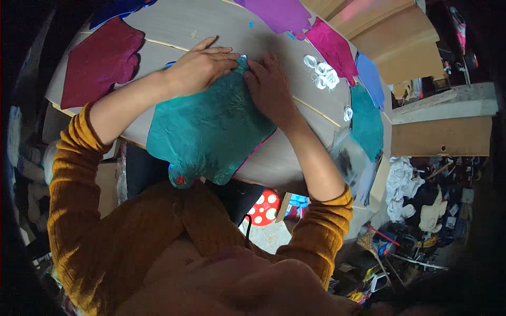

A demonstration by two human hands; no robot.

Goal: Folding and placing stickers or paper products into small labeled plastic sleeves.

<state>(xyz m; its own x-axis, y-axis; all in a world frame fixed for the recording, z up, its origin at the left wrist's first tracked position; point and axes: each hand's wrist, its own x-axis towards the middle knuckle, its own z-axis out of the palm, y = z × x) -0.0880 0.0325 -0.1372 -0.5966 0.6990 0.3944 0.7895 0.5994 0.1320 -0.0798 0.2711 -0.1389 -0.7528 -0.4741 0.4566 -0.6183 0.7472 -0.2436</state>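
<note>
- My left hand lies palm down with fingers stretched out along the far edge of the teal sheet, resting on it rather than clenched.
- My right hand is bent over the sheet's far right edge; the fingertips are shadowed, so I can't make out whether they pinch anything.
- Between my fingertips, a small white bit shows at the sheet's tip.
- The teal sheet stretches from both hands back toward my body, its near end with a red patch overhanging the table.
- Done, as I judge it: the sheet is spread out, broadly flat.
- Left, I'd say: its far tip, where my hands meet, and the creases nearer me.
- Apart from my hands lie a dark red sheet leftward, and a magenta sheet and white coils rightward.
</note>
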